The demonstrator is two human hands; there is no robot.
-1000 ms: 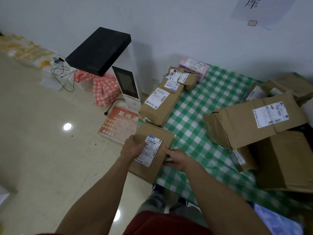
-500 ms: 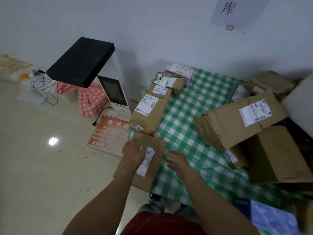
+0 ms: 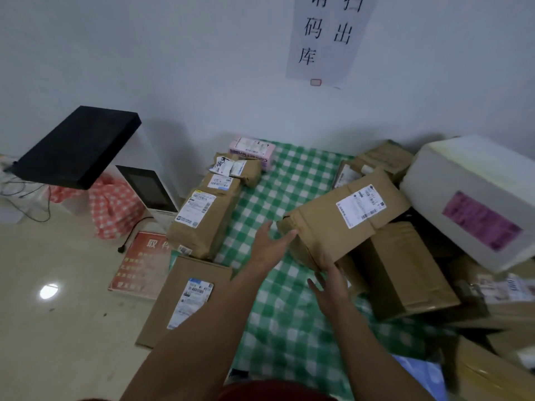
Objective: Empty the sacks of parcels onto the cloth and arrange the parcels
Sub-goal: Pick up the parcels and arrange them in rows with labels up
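Left edge of the cloth (image 3: 289,314): a row of parcels (image 3: 202,221), judged arranged. Right of frame: a pile (image 3: 405,270) left to sort. My left hand (image 3: 267,250) and right hand (image 3: 330,285), fingers straight and holding nothing, flank the tilted brown parcel (image 3: 327,227), centre right; contact unconfirmed.

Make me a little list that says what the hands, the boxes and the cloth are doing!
Left hand: open, reaching to the near end of the big brown cardboard parcel with a white label
Right hand: open, just under that parcel's near corner; touch unclear
Cloth: green-and-white checked cloth spread on the floor
Cloth's left edge: flat brown cardboard box, long brown paper parcel, small pink box
Right side: jumbled brown boxes, big white foam box with a purple label
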